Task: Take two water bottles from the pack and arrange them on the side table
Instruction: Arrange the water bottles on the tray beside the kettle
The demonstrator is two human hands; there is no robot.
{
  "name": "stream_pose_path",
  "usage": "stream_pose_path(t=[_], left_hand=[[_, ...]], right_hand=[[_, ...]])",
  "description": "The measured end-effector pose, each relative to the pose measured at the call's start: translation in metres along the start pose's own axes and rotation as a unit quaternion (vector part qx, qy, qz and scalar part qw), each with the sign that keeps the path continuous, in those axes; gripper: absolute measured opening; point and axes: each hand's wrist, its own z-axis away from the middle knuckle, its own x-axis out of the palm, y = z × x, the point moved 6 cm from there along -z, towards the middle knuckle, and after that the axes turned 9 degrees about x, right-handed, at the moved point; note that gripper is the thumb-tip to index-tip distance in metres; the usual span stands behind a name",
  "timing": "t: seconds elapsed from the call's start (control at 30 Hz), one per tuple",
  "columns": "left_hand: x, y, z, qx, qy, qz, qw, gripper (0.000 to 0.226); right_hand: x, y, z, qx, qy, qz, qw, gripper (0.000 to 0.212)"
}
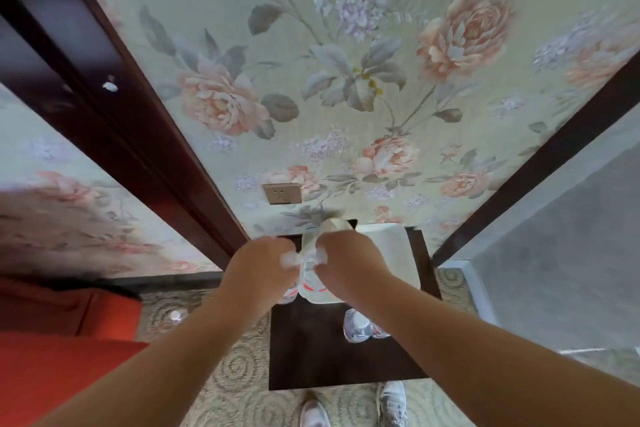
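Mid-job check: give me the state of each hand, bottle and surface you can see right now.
Left hand: closed on the plastic at the bottle tops.
Right hand: closed on the same plastic.
Clear red-labelled water bottles: upright, gripped by both hands.
Clear water bottles by the right forearm: standing free.
Dark wooden side table: holding all the bottles.

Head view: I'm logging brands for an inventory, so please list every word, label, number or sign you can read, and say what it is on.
No text can be read in this picture.
Held water bottles: red-and-white label bands, too blurred to read.
Standing bottles on the side table: bluish print, too small and blurred to read.
Wall socket: only slots, no lettering visible.
Wallpaper: flowers only, no writing.
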Motion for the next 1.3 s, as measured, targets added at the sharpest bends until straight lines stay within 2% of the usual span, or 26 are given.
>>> stream_pose_path(t=[0.13, 0.23, 0.33, 0.4, 0.47, 0.5, 0.6, 0.77, 0.93, 1.0, 1.07, 1.13, 1.23, 1.3], left_hand=[[0.07, -0.044, 0.023, -0.014, -0.049, -0.016, 0.999, 0.014], [0.129, -0.073, 0.034, -0.041, -0.081, 0.012, 0.996, 0.017], [0.186, -0.087, 0.037, -0.033, -0.147, 0.03, 0.988, 0.02], [0.201, -0.091, 0.035, -0.046, -0.131, 0.049, 0.989, 0.017], [0.204, -0.098, 0.033, -0.068, -0.071, 0.083, 0.992, 0.01], [0.203, -0.1, 0.032, -0.071, -0.054, 0.083, 0.993, 0.013], [0.203, -0.098, 0.033, -0.052, -0.05, 0.066, 0.995, 0.018], [0.202, -0.091, 0.045, -0.05, -0.078, 0.056, 0.994, 0.009], [0.196, -0.094, 0.061, -0.098, -0.121, 0.068, 0.985, 0.012], [0.194, -0.094, 0.063, -0.113, -0.138, 0.082, 0.981, 0.018], [0.194, -0.094, 0.063, -0.123, -0.153, 0.091, 0.976, 0.035], [0.196, -0.097, 0.062, -0.126, -0.17, 0.09, 0.973, 0.044], [0.197, -0.098, 0.061, -0.107, -0.214, 0.073, 0.968, 0.041], [0.196, -0.099, 0.064, -0.098, -0.241, 0.074, 0.963, 0.046]], right_hand=[[0.098, -0.015, -0.009, 0.021, -0.111, 0.08, 0.99, 0.025], [0.154, -0.012, -0.011, 0.021, -0.136, 0.103, 0.985, 0.022], [0.198, 0.001, -0.01, 0.027, -0.143, 0.095, 0.985, 0.016], [0.215, 0.006, -0.012, 0.032, -0.129, 0.096, 0.986, 0.018], [0.22, 0.009, -0.017, 0.043, -0.106, 0.09, 0.989, 0.017], [0.22, 0.011, -0.019, 0.05, -0.101, 0.092, 0.989, 0.018], [0.218, 0.01, -0.021, 0.061, -0.116, 0.102, 0.986, 0.022], [0.217, 0.009, -0.001, 0.051, -0.129, 0.11, 0.984, 0.033], [0.217, 0.006, 0.025, 0.04, -0.156, 0.078, 0.984, 0.041], [0.218, 0.004, 0.031, 0.043, -0.162, 0.065, 0.984, 0.04], [0.217, 0.004, 0.033, 0.058, -0.151, 0.047, 0.986, 0.042], [0.216, 0.005, 0.034, 0.072, -0.137, 0.043, 0.987, 0.055], [0.217, 0.012, 0.04, 0.08, -0.148, 0.057, 0.984, 0.085], [0.209, 0.017, 0.044, 0.079, -0.14, 0.064, 0.985, 0.093]])
